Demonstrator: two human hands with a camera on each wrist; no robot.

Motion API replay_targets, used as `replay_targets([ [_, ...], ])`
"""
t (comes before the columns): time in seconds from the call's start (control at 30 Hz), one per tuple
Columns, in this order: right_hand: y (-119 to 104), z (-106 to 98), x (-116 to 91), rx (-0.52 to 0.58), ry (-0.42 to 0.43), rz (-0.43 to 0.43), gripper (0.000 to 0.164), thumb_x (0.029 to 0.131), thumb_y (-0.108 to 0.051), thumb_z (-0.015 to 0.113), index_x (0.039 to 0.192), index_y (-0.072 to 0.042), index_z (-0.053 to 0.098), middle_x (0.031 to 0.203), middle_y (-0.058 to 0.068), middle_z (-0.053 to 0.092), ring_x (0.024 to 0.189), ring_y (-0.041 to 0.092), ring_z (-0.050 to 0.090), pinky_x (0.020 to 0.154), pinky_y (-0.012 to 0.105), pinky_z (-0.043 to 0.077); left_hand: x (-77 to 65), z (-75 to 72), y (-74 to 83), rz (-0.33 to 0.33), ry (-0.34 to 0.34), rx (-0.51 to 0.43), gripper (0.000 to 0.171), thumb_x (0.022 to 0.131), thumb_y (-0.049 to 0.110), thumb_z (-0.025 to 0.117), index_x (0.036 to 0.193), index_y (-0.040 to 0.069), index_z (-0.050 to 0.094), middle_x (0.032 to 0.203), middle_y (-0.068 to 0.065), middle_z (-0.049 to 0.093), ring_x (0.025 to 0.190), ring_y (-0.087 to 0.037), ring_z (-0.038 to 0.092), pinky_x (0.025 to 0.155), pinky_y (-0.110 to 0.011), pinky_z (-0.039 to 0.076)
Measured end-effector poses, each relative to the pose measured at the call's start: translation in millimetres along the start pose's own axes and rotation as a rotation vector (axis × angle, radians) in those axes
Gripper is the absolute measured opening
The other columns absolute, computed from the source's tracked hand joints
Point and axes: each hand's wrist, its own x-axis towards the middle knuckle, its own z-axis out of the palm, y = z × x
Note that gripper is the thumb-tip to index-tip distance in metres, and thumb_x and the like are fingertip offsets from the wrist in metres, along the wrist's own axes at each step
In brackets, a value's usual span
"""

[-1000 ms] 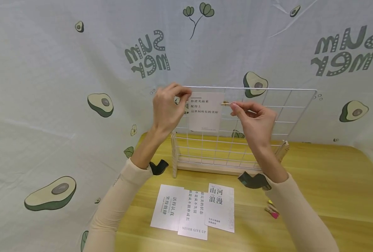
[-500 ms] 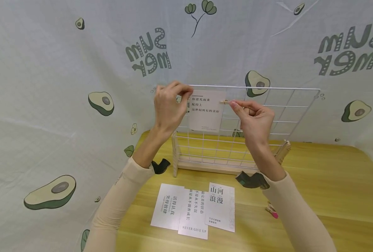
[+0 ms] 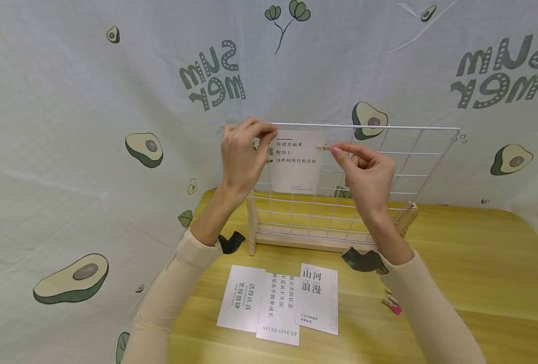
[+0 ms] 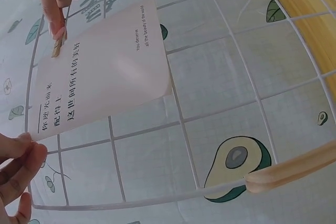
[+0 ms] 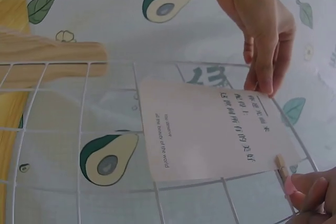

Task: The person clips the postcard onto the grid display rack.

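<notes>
Thumb and fingertips of the left hand pinch the upper left corner of a white card, close to the top wire of the grid. The right hand pinches a small wooden clip between thumb and forefinger, its other fingers curled in. The clip's tip overlaps the card's right edge, rather high up; whether it has bitten onto a wire too, I cannot tell. The card hangs in front of the white grid, printed side to the person, three lines of Chinese near its top and small English print at the bottom.

The grid stands upright on a wooden base. Nearer the person, three more cards lie on the yellow table: one on the left, one in the middle reading NEVER GIVE UP, one on the right. Other clips, one with pink on it, lie beside the right sleeve. Behind everything hangs a pale cloth printed with avocados, leaves and mirrored lettering.
</notes>
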Motion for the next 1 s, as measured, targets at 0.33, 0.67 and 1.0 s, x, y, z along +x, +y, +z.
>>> replay_targets([
  [0.33, 5.3, -36.9, -25.9, -0.158, 0.041, -0.068, 0.021, 0.090, -0.008, 0.079, 0.111, -0.002, 0.080, 0.050, -0.008, 0.050, 0.041, 0.008, 0.043, 0.041, 0.021, 0.027, -32.4, -9.6, 7.7, 0.111, 0.076, 0.064, 0.013, 0.091, 0.008, 0.078, 0.101, 0.000, 0.079, 0.096, -0.012, 0.078, 0.079, -0.023, 0.072, 0.085, -0.044, 0.041],
  [0.67, 32.8, -88.0, -80.6, -0.270, 0.024, 0.130, 0.019, 0.091, -0.007, 0.079, 0.109, 0.001, 0.080, 0.049, -0.005, 0.047, 0.039, 0.007, 0.032, 0.038, 0.027, 0.024, -115.6, 14.1, 7.6, 0.117, -0.123, 0.065, 0.015, 0.084, 0.007, 0.084, 0.097, 0.004, 0.080, 0.094, -0.007, 0.079, 0.075, -0.015, 0.074, 0.086, -0.043, 0.046],
  [1.0, 70.6, -140.3, -143.0, -0.469, -0.048, 0.356, 0.031, 0.095, -0.019, 0.077, 0.117, 0.003, 0.075, 0.049, -0.007, 0.046, 0.038, 0.006, 0.032, 0.037, 0.028, 0.028, -172.5, 43.8, -0.1, -0.017, -0.366, 0.012, 0.016, 0.081, 0.012, 0.086, 0.096, 0.007, 0.080, 0.094, -0.002, 0.080, 0.075, -0.013, 0.074, 0.083, -0.037, 0.043],
])
